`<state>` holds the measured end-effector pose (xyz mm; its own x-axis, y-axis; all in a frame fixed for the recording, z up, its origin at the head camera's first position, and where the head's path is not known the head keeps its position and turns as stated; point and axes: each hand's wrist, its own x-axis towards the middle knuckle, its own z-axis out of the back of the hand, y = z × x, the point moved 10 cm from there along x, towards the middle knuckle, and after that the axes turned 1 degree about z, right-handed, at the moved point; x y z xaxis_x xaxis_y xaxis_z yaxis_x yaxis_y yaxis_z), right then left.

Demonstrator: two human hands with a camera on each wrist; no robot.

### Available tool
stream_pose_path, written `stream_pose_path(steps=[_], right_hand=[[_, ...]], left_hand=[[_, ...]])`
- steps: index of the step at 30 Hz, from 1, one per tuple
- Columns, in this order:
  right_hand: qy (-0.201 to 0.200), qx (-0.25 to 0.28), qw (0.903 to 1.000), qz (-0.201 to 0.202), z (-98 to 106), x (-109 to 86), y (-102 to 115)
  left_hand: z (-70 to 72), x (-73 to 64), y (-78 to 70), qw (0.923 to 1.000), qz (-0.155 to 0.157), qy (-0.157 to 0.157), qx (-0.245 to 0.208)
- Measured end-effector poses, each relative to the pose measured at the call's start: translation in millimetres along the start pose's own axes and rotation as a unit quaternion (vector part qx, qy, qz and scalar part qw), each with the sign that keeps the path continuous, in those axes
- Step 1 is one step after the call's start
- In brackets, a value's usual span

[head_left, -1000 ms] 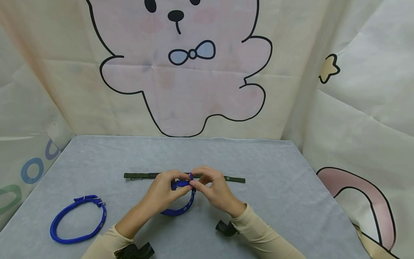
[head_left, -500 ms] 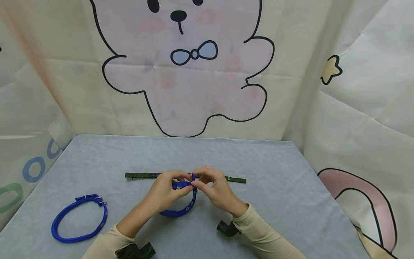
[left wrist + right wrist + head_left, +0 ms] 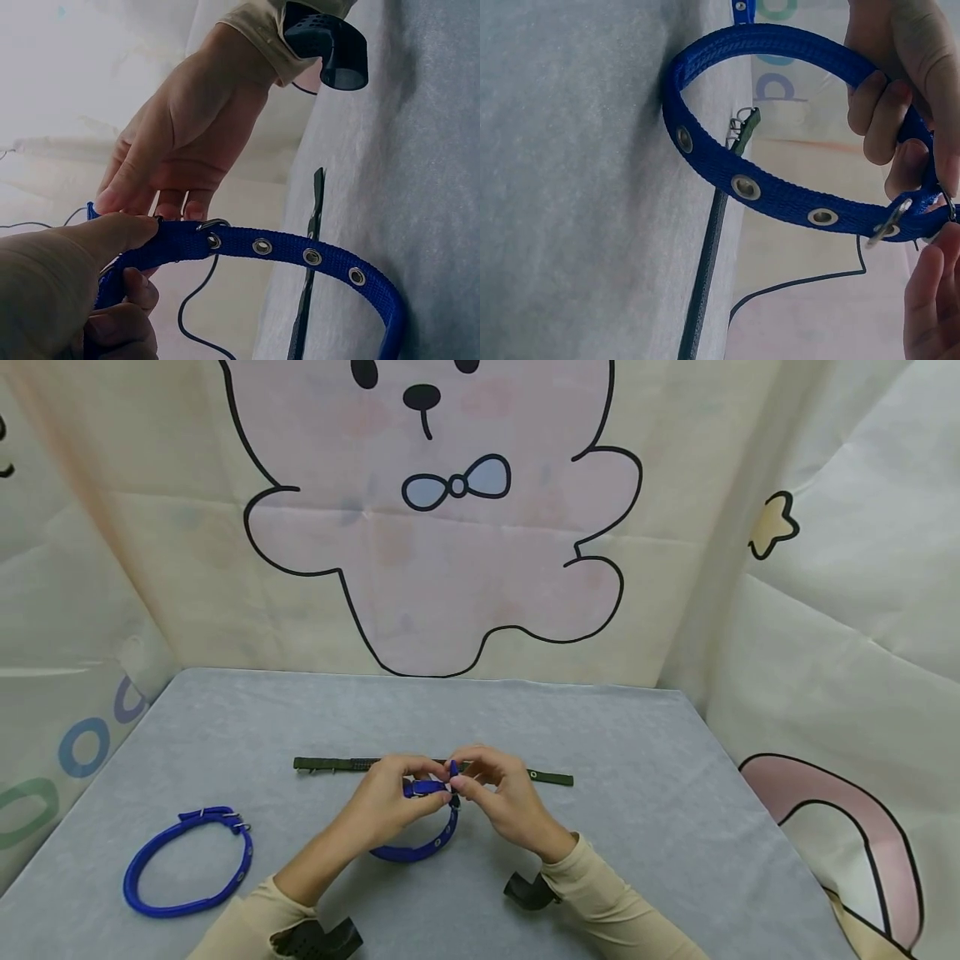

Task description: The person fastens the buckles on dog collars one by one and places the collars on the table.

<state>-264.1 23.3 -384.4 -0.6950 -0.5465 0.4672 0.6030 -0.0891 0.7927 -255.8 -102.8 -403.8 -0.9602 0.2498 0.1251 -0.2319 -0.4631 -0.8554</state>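
Grey felt worktop (image 3: 600,760), wide and bare to the right and toward the curtain (image 3: 825,610), with ample room for both elbows; front edge close under the sleeves, out of view. Second blue collar (image 3: 187,864) buckled in a ring well to the left, clear of the work. Green strap (image 3: 337,765) flat just behind both hands, near enough to be dragged by a careless knuckle. Blue collar (image 3: 420,847) looped at centre, lower curve resting on the felt, buckle end raised. Left hand (image 3: 382,806) clamped on the buckle end, right hand (image 3: 502,797) pinching the strap tip beside it. Likely risks: prong (image 3: 889,223) missing its eyelet, strap tip slipping from the pinch, loop springing open.
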Motion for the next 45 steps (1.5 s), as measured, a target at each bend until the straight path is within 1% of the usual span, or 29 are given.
stream_pose_path(steps=[4,7,9,11,17,20,23,25,27,32,38,42,45], right_hand=[[-0.006,0.002,1.0000,0.004,1.6,-0.8,1.7],[-0.007,0.003,1.0000,0.003,2.0,-1.0,2.3],[-0.009,0.000,0.9999,0.009,2.8,-0.9,4.1],[-0.013,-0.001,0.9999,0.008,4.2,-0.3,4.4],[-0.022,0.019,0.9995,-0.016,8.7,3.4,-1.7],[-0.027,0.030,0.9990,-0.019,11.1,4.7,-4.7],[-0.046,0.037,0.9981,-0.017,16.6,5.0,-5.8],[-0.058,0.043,0.9972,-0.016,20.0,5.1,-6.2],[-0.068,0.046,0.9965,-0.015,22.4,4.8,-5.9],[-0.084,0.056,0.9948,-0.010,26.1,3.3,-4.3],[-0.094,0.057,0.9939,-0.011,29.7,3.1,-5.2],[-0.099,0.057,0.9933,-0.015,32.8,3.8,-7.3],[-0.101,0.062,0.9929,-0.012,34.4,4.5,-8.3]], left_hand=[[-4.9,1.4,-0.4,0.9997,-0.013,0.021,-0.007],[-12.1,2.6,0.6,0.9984,-0.021,0.052,-0.007],[-16.4,3.2,2.0,0.9974,-0.023,0.069,-0.006],[-17.6,3.2,2.9,0.9971,-0.025,0.071,-0.003],[-10.5,2.8,2.2,0.9985,-0.032,0.042,-0.016],[-7.0,2.9,1.3,0.9988,-0.030,0.027,-0.028],[-2.6,2.8,-0.2,0.9989,-0.029,0.004,-0.036],[-1.2,2.5,-1.5,0.9987,-0.031,-0.004,-0.041],[-2.0,2.5,-3.3,0.9985,-0.035,-0.003,-0.043],[-7.2,2.9,-5.2,0.9983,-0.037,0.014,-0.044],[-6.4,2.7,-3.7,0.9983,-0.035,0.004,-0.046],[-5.6,2.5,-5.5,0.9982,-0.046,-0.004,-0.037],[-6.2,2.5,-7.3,0.9978,-0.057,-0.001,-0.034]])
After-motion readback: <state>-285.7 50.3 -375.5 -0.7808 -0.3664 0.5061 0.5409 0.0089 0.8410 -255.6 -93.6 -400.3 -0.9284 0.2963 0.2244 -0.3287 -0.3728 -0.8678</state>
